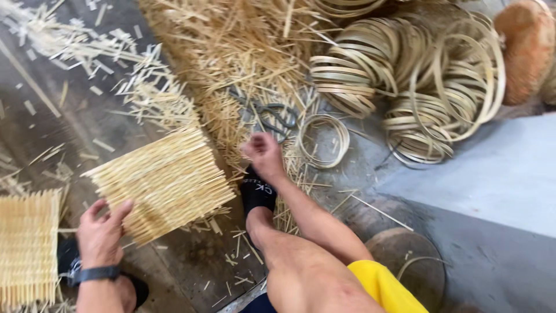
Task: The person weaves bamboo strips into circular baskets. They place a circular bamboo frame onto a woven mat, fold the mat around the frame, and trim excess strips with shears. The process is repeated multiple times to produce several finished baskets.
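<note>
Woven mat (165, 182) lies tilted on the floor (191, 261), its near corner pinned by the left hand (101, 235), fingers spread flat to steady it. Right hand (265, 155) reaches far, fingers loosely curled and empty, toward scissors (272, 113) in the straw pile (243, 64).

Down on the ground, a dark, worn floor (69, 124) runs across the left, littered with short pale offcuts (87, 55) scattered loose. At the top centre a big heap of straw-coloured splints (231, 52) spreads wide, with a pair of grey scissors (269, 113) lying at its lower edge. To the right, stacks of thin bent hoops (405, 75) lean against one another (one small ring (324, 139) lies flat, apart from the rest). A pale grey concrete slab (498, 174) fills the right side, a round wooden stool (405, 261) just below its edge. A brown rounded basket (527, 49) sits top right. Light is soft, even daylight.
</note>
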